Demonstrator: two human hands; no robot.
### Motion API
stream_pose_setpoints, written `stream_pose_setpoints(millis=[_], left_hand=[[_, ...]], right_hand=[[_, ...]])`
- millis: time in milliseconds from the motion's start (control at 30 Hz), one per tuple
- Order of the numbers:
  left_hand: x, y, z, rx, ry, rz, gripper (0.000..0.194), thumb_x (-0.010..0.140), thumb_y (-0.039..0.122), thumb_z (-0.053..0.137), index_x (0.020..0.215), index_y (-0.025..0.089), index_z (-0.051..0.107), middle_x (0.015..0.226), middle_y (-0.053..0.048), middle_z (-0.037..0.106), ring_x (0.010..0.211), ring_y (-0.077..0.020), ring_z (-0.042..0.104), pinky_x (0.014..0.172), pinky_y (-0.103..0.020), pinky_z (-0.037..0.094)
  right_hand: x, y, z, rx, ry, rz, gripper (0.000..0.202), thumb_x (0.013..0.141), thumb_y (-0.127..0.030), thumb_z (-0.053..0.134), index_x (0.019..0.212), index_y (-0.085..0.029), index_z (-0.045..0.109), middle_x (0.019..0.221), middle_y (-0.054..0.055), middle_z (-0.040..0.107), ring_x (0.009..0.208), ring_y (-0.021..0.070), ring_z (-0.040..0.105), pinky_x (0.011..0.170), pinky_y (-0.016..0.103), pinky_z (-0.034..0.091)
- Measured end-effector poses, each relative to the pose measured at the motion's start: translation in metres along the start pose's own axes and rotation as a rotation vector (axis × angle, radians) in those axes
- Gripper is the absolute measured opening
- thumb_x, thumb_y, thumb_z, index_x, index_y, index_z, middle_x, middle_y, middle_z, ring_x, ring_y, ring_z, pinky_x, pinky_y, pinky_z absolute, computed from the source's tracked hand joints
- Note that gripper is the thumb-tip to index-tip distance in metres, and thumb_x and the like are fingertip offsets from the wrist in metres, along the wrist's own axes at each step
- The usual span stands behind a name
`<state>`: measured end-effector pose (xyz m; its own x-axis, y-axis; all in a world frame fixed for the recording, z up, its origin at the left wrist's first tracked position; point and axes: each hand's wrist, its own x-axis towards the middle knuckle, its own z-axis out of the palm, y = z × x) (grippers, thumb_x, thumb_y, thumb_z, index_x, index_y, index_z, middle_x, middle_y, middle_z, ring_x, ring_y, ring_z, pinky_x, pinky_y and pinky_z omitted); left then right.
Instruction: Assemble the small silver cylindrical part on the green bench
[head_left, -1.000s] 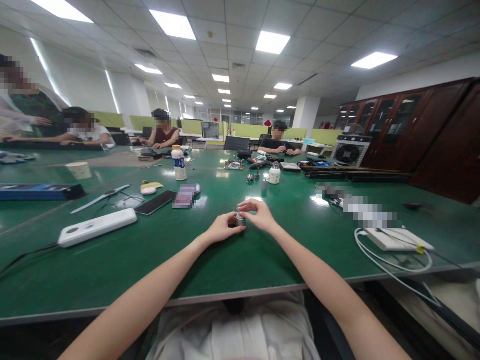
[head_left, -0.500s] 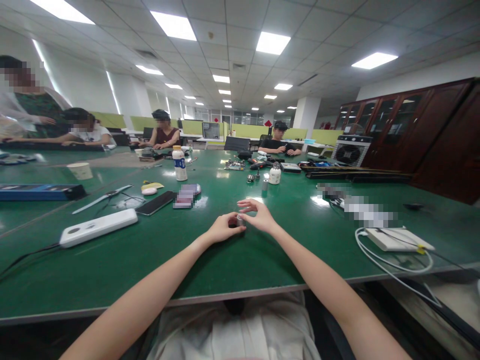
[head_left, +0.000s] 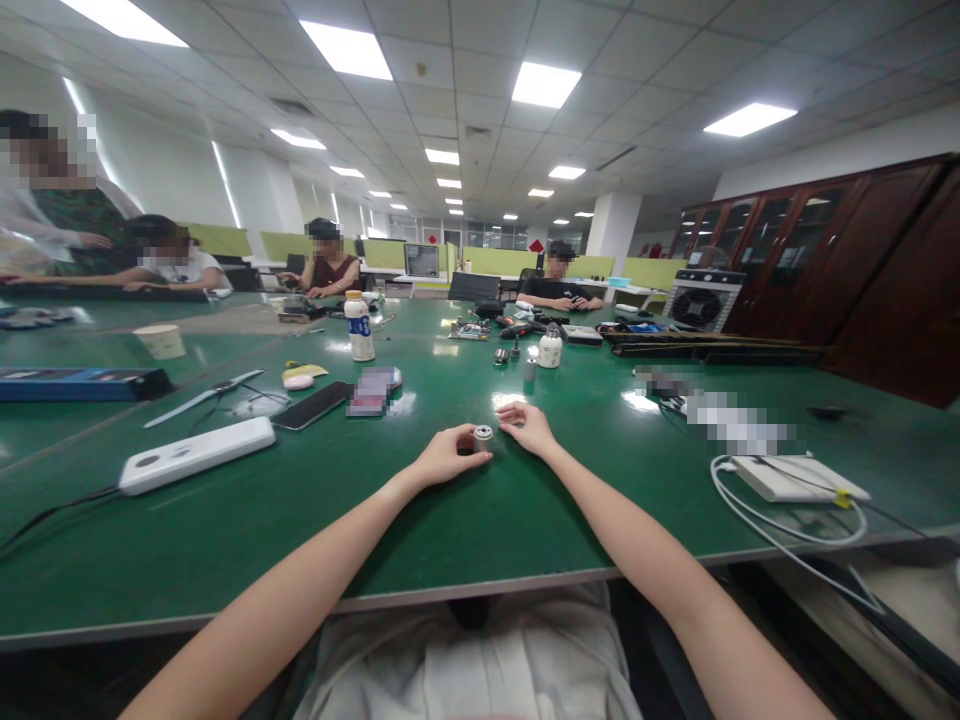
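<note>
A small silver metal cylinder (head_left: pixel 484 446) with a ringed top and a dark centre stands upright on the green table. Around its left side my left hand (head_left: pixel 450 456) is closed, thumb in front and fingers behind. My right hand (head_left: pixel 529 430) is just to the right, apart from the cylinder, its fingers loosely bent and open, and no object shows in it. Beyond the hands stands a second silver cylinder (head_left: pixel 530 370), near a round white bottle (head_left: pixel 550 350) and small dark metal parts (head_left: pixel 502 356).
On the left lie a white power strip (head_left: pixel 199 455), a black phone (head_left: pixel 313 406) and a pale watch strap (head_left: pixel 202 398). A drink bottle (head_left: pixel 360 328) stands behind them. To the right is a white box (head_left: pixel 795 478) with looped cables. Several people sit around the table.
My right hand has moved off the top of the cylinder to the right and slightly down, uncovering its ringed top. My left hand has stayed in place around it.
</note>
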<state>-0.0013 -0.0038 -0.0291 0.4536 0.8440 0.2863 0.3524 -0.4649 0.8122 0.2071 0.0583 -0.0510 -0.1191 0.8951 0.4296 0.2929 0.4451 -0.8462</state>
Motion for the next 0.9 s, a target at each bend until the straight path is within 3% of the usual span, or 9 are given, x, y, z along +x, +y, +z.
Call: stream_pose_setpoints(millis=[267, 567, 733, 900], left_hand=[[0.0, -0.001, 0.0, -0.01, 0.005, -0.004, 0.049, 0.07, 0.043, 0.077, 0.11, 0.017, 0.067, 0.108, -0.008, 0.075, 0.099, -0.0265, 0.071, 0.095, -0.041, 0.055], [0.001, -0.005, 0.001, -0.052, -0.007, 0.012, 0.048, 0.07, 0.041, 0.077, 0.11, 0.016, 0.066, 0.109, -0.009, 0.075, 0.1, -0.0262, 0.071, 0.096, -0.042, 0.054], [0.001, -0.006, 0.001, -0.071, -0.005, 0.02, 0.05, 0.07, 0.042, 0.077, 0.111, 0.015, 0.065, 0.109, -0.01, 0.074, 0.101, -0.0271, 0.071, 0.096, -0.043, 0.054], [0.001, -0.006, 0.002, -0.07, -0.011, 0.022, 0.051, 0.071, 0.042, 0.077, 0.112, 0.015, 0.065, 0.107, -0.01, 0.075, 0.101, -0.0277, 0.07, 0.096, -0.044, 0.053]], right_hand=[[0.002, 0.012, -0.002, -0.098, 0.027, 0.005, 0.028, 0.071, -0.001, 0.063, 0.09, -0.019, 0.074, 0.087, 0.005, 0.076, 0.084, 0.02, 0.074, 0.089, 0.04, 0.06], [-0.01, -0.038, 0.004, 0.215, -0.017, -0.158, 0.025, 0.072, -0.026, 0.075, 0.094, -0.017, 0.071, 0.099, 0.01, 0.076, 0.09, 0.0214, 0.074, 0.087, 0.038, 0.06], [-0.022, -0.057, 0.02, 0.267, -0.09, -0.189, 0.024, 0.072, -0.028, 0.075, 0.093, -0.016, 0.071, 0.094, 0.01, 0.076, 0.088, 0.0216, 0.074, 0.085, 0.038, 0.06], [-0.026, -0.06, 0.023, 0.213, -0.07, -0.203, 0.019, 0.074, -0.028, 0.072, 0.089, -0.017, 0.071, 0.089, 0.008, 0.076, 0.084, 0.0201, 0.074, 0.084, 0.037, 0.06]])
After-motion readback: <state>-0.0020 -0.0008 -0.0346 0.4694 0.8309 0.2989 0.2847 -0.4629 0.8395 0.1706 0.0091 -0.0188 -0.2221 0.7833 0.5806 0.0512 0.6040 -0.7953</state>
